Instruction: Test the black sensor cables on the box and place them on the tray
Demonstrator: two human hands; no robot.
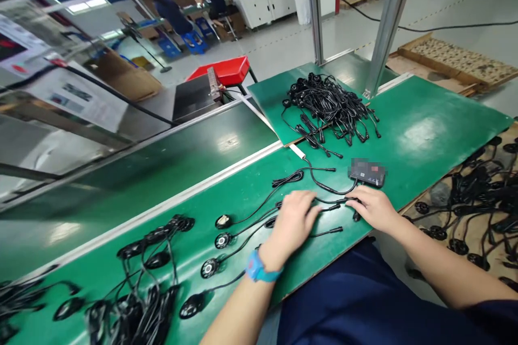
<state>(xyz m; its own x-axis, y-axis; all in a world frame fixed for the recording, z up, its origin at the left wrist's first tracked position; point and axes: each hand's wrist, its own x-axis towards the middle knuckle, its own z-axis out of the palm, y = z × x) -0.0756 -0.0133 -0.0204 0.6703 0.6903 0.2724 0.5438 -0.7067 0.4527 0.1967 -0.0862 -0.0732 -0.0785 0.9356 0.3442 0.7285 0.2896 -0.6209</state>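
Pixelation blanks out much of the face of the box (366,172), so its print cannot be read. Left of the box, the left hand (293,218) hides stretches of cable (253,210); its grip cannot be told. Just below the box, the right hand (374,207) covers part of a connector (343,201). Far left of it, a bundle (18,302) is cut off and a poster (76,89) is blurred. To its right, a heap (481,199) is cut off.

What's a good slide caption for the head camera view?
Left hand over black cables, right hand pinching a cable end at a green workbench, a tangled cable pile beyond.
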